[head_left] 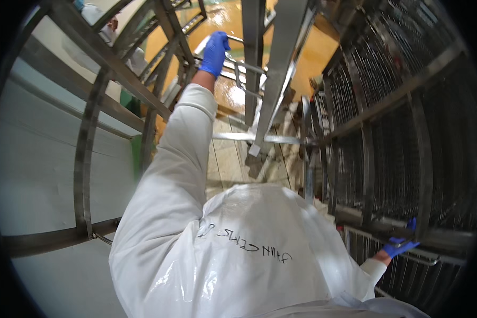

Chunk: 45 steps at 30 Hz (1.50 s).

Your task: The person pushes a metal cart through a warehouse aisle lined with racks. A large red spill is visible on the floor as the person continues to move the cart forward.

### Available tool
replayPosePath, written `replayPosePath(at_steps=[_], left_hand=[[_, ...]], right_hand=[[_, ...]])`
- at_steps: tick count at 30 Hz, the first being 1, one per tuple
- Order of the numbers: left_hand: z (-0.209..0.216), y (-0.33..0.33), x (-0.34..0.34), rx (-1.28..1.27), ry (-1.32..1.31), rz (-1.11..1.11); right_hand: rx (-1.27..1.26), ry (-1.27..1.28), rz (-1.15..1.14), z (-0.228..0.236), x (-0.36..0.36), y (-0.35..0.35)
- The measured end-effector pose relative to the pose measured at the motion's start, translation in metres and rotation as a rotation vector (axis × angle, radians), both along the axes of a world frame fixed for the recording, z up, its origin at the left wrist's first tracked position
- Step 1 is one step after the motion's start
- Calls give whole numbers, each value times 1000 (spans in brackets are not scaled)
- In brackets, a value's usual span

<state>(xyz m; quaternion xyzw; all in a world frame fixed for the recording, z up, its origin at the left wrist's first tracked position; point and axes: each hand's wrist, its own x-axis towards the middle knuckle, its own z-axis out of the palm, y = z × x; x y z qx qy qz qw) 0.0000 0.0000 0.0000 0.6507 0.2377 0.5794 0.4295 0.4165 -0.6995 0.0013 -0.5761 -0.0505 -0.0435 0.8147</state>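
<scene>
My left hand (215, 54), in a blue glove, is stretched far ahead and closed round a thin metal bar (235, 39) of a steel frame. Its fingertips are partly hidden. Off to the right, my right hand (400, 247), also blue-gloved, grips the lower rail (448, 235) of a tall metal rack (367, 175). One finger or the thumb shows above that rail; the others lie below it. Many thin, closely set wires or shelves fill this rack.
Steel uprights (273, 79) stand ahead, above a low crossbar (233, 136). Another metal frame (85, 153) runs along the left, by a pale wall or panel (34, 175). Wet orange floor (230, 16) lies beyond; tiles (228, 164) are nearer. A white-clothed person (98, 18) is far left.
</scene>
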Motion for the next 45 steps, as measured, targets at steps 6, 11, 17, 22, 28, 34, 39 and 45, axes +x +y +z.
replayPosePath(at_steps=[6, 11, 17, 22, 28, 34, 39, 45], left_hand=[[0, -3, 21, -56, 59, 149], [20, 3, 15, -344, -138, 101], [35, 38, -47, -376, -116, 65], [48, -18, -33, -424, -238, 155], [35, -26, -68, -367, -163, 104], [31, -72, -49, -383, -146, 97], [42, -102, -33, -388, -188, 54], [26, -94, -30, -431, -234, 150]], right_hand=[[4, 84, -47, -14, -5, -27], [36, -60, 55, -16, -47, 0], [-266, -661, -11, -26, -85, 7], [-261, -694, 255, 17, -74, -11], [-250, -814, 379, 74, -36, 10], [29, -667, 773, 91, -6, 33], [188, -725, 932, 96, -48, 29], [94, -912, 997, 84, -86, 37]])
